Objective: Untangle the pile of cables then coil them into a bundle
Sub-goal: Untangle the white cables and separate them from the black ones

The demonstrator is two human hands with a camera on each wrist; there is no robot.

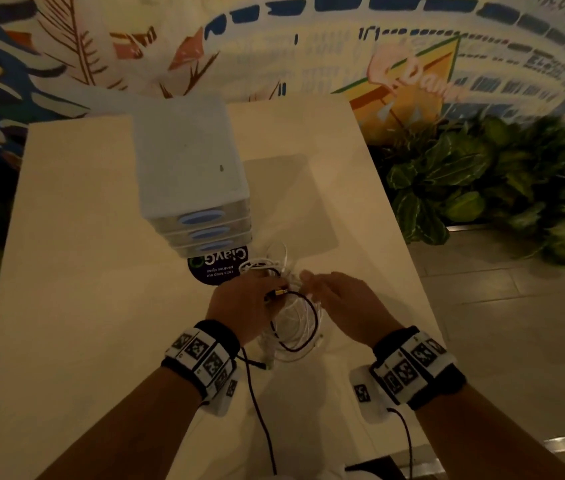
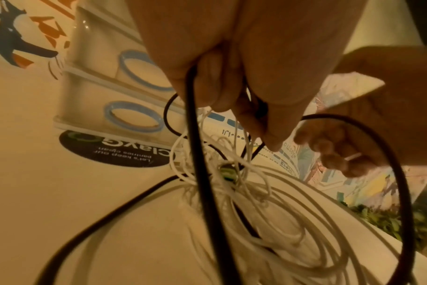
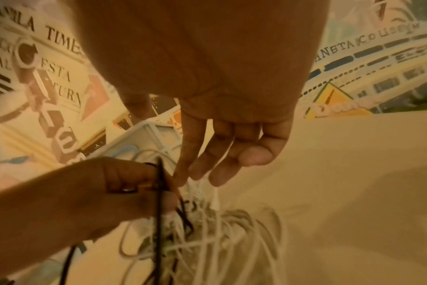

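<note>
A white plastic drawer unit with blue oval handles [image 1: 192,174] is set on the pale surface [image 1: 76,271], a round black sticker [image 1: 217,266] just before it; green leafy plants [image 1: 489,181] are seen alongside.

The drawer unit [image 1: 191,174] stands on the surface [image 1: 76,271]; the cables [image 1: 291,317] lie before it, plants [image 1: 482,181] to the right.
</note>
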